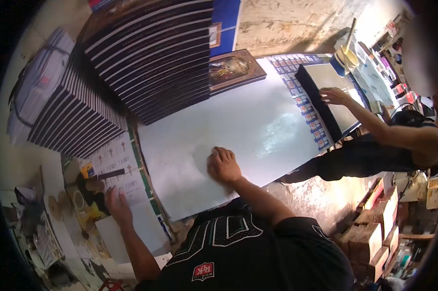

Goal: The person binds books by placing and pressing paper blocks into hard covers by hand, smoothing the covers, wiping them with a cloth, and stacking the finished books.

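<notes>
White counter (180,131) lies beneath my curled right fingers (223,156), a dark bar (111,174) near my left fingers (114,198); I can't tell what either grips.

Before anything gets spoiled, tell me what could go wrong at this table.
The tall stack of books rises by the edge of the white tabletop and might topple if knocked. The cup with a stick in it stands near the co-worker's hand, so a careless sweep could tip it onto the panel.
</notes>
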A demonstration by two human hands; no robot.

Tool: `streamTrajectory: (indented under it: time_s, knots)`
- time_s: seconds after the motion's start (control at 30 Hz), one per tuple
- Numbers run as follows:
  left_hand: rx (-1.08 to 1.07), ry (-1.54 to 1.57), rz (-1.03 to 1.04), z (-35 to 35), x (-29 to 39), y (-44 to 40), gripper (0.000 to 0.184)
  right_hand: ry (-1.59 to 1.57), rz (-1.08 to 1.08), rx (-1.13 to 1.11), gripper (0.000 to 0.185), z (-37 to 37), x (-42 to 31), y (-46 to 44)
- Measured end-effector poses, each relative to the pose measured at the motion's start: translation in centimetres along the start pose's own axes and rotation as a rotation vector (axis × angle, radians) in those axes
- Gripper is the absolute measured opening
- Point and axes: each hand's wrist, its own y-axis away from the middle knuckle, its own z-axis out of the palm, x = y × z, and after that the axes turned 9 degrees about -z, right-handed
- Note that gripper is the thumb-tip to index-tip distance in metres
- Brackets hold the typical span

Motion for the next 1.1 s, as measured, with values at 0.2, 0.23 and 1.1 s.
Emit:
streamTrajectory:
  time_s: [0.2, 0.23, 1.1]
  knots:
    - [-0.313, 0.082, -0.025, 4.1, 8.7, 0.2, 0.040, -0.304, 0.071, 0.094, 0.048, -0.8, 1.6, 0.5]
    - [-0.525, 0.032, -0.134, 4.6, 10.1, 0.6, 0.047, -0.293, 0.082, 0.101, 0.048, -1.3, 2.0, 0.6]
    - [-0.626, -0.105, 0.171, 11.3, 13.3, 9.5, 0.062, -0.669, 0.386, -0.187, 0.027, -10.7, 4.8, 7.9]
